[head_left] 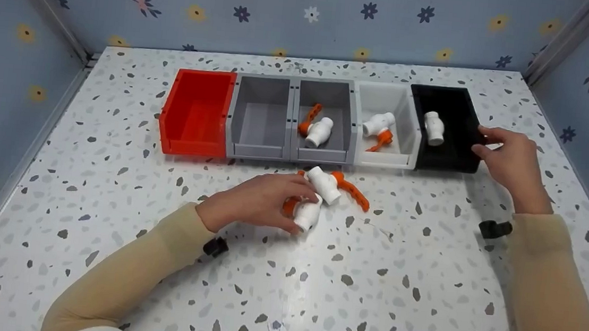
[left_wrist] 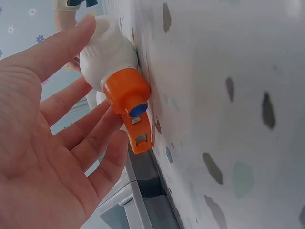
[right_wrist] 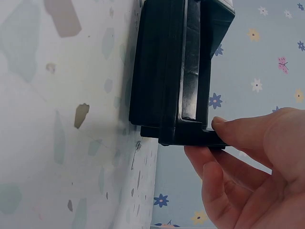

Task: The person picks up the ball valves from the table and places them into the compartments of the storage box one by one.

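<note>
In the head view my left hand (head_left: 257,200) pinches a white ball valve (head_left: 307,216) with an orange handle, low over the table. The left wrist view shows the thumb against one end of the valve's white body (left_wrist: 106,57) and the fingers on its other side; the orange handle (left_wrist: 127,88) points away. Right beside it lies another white valve (head_left: 325,186) with an orange handle. Over at the row's right end, my right hand (head_left: 513,160) grips the side rim of the black bin (head_left: 446,164), its thumb and fingers on either side of the rim (right_wrist: 195,136).
Left of the black bin stand a white bin (head_left: 384,160) and a grey bin (head_left: 322,156), each with an orange-handled valve. Another grey bin (head_left: 258,151) and a red bin (head_left: 194,149) continue the row. A white valve body (head_left: 434,128) lies in the black bin.
</note>
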